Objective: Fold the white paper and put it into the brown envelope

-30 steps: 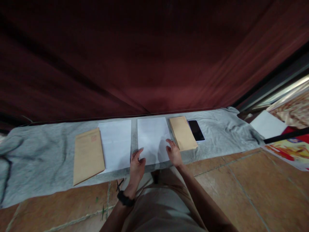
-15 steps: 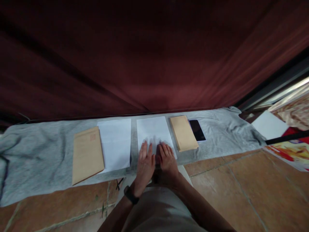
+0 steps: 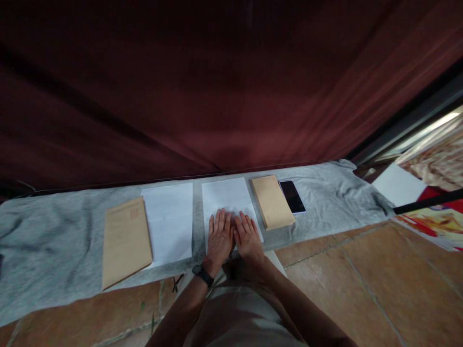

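Note:
Both hands rest side by side on the near part of a white sheet of paper, thumbs close together. My left hand lies palm down with its fingers stretched out; a dark watch is on that wrist. My right hand is also flat, fingers extended over the paper. Left of this sheet is another white paper stack, partly under a large brown envelope. To the right sits a smaller stack of brown envelopes, beside a phone with a dark screen.
A grey cloth covers the long narrow surface. Behind it hangs a dark red curtain. At the far right are a white sheet, a colourful printed bag or poster and a black bar. Tiled floor lies in front.
My left hand has turned flatter, with its fingers spread on the paper. My right hand has shifted slightly and flattened too. The view has tilted a little.

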A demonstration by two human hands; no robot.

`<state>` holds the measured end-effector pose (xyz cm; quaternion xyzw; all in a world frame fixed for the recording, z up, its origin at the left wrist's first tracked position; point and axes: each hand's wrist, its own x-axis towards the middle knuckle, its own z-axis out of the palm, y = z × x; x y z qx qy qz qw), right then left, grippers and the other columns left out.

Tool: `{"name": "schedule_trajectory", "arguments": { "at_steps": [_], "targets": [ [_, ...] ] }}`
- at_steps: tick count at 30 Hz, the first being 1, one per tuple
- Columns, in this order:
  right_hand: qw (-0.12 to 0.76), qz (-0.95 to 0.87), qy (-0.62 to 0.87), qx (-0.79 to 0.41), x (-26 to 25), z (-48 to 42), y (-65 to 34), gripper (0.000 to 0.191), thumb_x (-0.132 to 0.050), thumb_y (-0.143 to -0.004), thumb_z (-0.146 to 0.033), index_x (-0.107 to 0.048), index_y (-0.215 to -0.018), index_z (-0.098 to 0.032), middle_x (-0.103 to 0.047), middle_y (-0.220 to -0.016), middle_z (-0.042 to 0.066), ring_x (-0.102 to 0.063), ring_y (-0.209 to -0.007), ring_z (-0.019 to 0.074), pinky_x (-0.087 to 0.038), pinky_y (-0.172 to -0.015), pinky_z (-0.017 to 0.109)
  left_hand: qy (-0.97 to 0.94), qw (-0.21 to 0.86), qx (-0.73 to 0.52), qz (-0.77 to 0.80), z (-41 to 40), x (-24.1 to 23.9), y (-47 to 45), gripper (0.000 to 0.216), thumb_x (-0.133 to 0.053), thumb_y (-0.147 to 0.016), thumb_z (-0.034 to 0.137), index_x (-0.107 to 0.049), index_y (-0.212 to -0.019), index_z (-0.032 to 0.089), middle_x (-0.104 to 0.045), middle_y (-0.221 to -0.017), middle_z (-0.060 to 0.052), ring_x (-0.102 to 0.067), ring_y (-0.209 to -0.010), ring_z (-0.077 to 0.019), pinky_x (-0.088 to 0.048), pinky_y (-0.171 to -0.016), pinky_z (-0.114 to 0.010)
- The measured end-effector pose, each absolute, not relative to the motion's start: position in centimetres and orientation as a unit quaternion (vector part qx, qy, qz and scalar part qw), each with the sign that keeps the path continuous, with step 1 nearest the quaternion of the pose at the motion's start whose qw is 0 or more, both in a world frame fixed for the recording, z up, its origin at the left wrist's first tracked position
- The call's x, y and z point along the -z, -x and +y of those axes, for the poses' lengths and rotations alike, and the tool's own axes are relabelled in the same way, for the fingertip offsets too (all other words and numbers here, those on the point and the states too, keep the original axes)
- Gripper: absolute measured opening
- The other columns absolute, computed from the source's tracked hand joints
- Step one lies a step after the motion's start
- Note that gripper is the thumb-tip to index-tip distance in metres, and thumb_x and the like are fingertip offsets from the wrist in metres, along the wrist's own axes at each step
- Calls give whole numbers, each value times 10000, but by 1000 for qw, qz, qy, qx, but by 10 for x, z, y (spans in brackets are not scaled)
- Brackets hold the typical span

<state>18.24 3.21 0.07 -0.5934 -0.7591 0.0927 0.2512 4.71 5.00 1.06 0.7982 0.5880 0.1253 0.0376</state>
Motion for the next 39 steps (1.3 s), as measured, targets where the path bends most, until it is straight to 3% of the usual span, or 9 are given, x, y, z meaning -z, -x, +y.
{"name": "schedule_trajectory", "arguments": {
  "at_steps": [3, 8, 12, 19, 27, 32, 39],
  "targets": [
    [245, -770, 581, -103, -6, 61, -183, 514, -318, -1057, -278, -407, -1545, -142, -356, -1631, 123, -313, -1517, 267, -307, -1223, 477, -834, 39, -113, 538, 38, -14, -47, 565, -391, -980, 208, -398, -1534, 101, -385, -1612, -165, -269, -1537, -275, -150, -1272, -541],
    [207, -778, 586, -92, -2, 89, -185, 501, -365, -1061, -295, -439, -1526, -125, -370, -1621, 144, -300, -1520, 290, -267, -1234, 500, -866, 29, -96, 490, 13, -8, -30, 538, -471, -1004, 405, -475, -1492, 179, -419, -1598, -129, -329, -1511, -298, -210, -1248, -588],
    [188, -779, 596, -55, 8, 90, -185, 510, -420, -1056, -337, -435, -1531, -152, -347, -1632, 145, -313, -1514, 295, -266, -1231, 506, -886, 11, -74, 458, 11, -5, -14, 497, -509, -999, 380, -503, -1475, 235, -422, -1600, -92, -381, -1485, -291, -288, -1228, -564],
    [204, -766, 609, -20, 15, 89, -183, 516, -417, -1056, -351, -425, -1536, -161, -364, -1624, 142, -341, -1498, 295, -292, -1212, 505, -903, 2, -74, 422, 18, -11, -3, 464, -425, -1034, 346, -510, -1473, 222, -488, -1554, -72, -455, -1440, -254, -328, -1222, -529],
    [203, -766, 610, -27, 10, 86, -187, 509, -403, -1056, -332, -425, -1535, -159, -382, -1616, 137, -338, -1498, 295, -268, -1219, 523, -893, 17, -98, 439, 13, -10, -7, 493, -407, -1034, 335, -467, -1496, 176, -466, -1570, -96, -426, -1461, -240, -307, -1236, -515],
    [198, -773, 602, -31, 10, 77, -185, 502, -431, -1046, -325, -451, -1523, -170, -397, -1609, 122, -360, -1490, 282, -278, -1224, 500, -836, 14, -150, 528, 44, -16, -17, 529, -344, -1027, 261, -408, -1526, 97, -410, -1599, -153, -302, -1525, -272, -288, -1239, -523],
    [199, -769, 606, -26, 16, 73, -182, 500, -470, -1035, -358, -488, -1500, -175, -429, -1590, 124, -407, -1465, 281, -295, -1219, 488, -781, 4, -135, 610, 85, 1, -26, 582, -364, -1027, 375, -399, -1540, 103, -320, -1632, -198, -256, -1536, -339, -254, -1220, -584]
  ]
}}
